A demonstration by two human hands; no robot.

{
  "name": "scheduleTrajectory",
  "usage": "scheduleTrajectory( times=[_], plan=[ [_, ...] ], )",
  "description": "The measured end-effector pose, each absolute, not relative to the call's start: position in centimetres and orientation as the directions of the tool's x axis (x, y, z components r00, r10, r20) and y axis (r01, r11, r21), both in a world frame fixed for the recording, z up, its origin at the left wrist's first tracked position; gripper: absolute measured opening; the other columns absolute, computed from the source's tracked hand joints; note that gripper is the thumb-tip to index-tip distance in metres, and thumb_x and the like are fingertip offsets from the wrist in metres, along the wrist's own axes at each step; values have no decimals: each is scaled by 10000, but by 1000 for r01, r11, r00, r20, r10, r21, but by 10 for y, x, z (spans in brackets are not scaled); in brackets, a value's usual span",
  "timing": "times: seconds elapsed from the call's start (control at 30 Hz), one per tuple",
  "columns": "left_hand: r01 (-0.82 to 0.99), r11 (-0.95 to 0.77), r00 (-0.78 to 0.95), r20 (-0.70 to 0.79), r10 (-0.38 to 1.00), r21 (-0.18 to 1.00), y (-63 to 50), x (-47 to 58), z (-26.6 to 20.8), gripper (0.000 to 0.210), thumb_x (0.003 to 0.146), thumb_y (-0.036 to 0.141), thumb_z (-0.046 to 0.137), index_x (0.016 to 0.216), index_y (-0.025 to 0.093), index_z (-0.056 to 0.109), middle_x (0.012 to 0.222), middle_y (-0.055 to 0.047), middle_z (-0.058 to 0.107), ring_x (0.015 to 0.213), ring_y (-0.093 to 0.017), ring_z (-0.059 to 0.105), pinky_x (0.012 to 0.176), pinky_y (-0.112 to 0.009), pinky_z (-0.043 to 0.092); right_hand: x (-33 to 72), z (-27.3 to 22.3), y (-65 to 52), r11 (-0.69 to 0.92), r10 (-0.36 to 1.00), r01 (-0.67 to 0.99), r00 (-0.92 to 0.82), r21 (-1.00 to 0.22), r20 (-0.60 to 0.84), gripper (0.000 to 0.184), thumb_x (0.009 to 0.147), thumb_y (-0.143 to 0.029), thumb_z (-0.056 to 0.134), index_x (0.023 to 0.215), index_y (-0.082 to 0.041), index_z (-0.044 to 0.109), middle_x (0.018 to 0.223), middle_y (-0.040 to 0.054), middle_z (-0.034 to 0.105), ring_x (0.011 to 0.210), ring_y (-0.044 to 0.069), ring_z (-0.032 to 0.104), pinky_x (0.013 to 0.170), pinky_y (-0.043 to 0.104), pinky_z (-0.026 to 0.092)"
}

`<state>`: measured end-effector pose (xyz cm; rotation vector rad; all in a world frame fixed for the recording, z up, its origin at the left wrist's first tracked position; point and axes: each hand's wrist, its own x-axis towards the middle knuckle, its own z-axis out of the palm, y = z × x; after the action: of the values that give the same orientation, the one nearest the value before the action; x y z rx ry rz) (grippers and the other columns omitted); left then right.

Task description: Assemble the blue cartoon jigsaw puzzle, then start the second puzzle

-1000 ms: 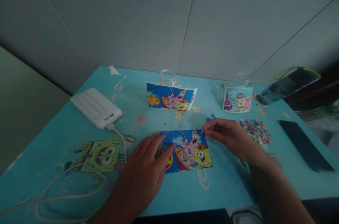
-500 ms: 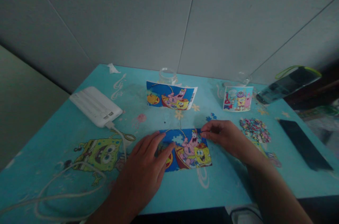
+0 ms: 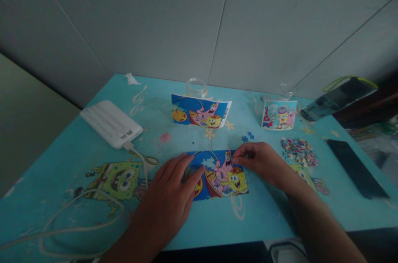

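Note:
A jigsaw puzzle (image 3: 214,182) lies flat on the table, mostly joined, showing a pink starfish and a yellow sponge cartoon figure in a boat. Table blue shows through a piece-shaped gap in its upper middle. My left hand (image 3: 169,190) rests over the puzzle's left part, fingers stretched out and apart, covering some of it. At the upper right edge, my right hand (image 3: 258,159) has thumb and forefinger pinched on a small puzzle piece, mostly hidden by the fingertips. Two or so loose blue puzzle pieces (image 3: 248,136) lie just behind that hand.
Behind the puzzle stands a matching picture card (image 3: 199,112) before a clear jar (image 3: 196,85). To the right are another picture card (image 3: 279,114), a pile of pieces (image 3: 299,152), a dark flat object (image 3: 356,168) and a bottle (image 3: 338,99). A white power bank (image 3: 112,124) with cable lies left.
My right hand's pinched fingertips have shifted slightly left and down over the puzzle's upper right edge. The left hand stays in place.

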<state>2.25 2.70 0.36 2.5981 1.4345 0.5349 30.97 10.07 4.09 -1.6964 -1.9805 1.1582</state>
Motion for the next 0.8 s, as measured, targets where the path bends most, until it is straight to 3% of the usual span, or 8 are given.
scheduleTrajectory(
  times=[0.8],
  plan=[
    [796,-544,490,243,837,267,26,22,3,494,910,99,536,1375,259,582,1457,-136,466,1355,-329,456,1076,-582,474,302,42,96,97,958,894,-203,-438,-202,127,852,-363,737,798,-248,735,761,-6,720,633,147,585,572,258,365]
  ],
)
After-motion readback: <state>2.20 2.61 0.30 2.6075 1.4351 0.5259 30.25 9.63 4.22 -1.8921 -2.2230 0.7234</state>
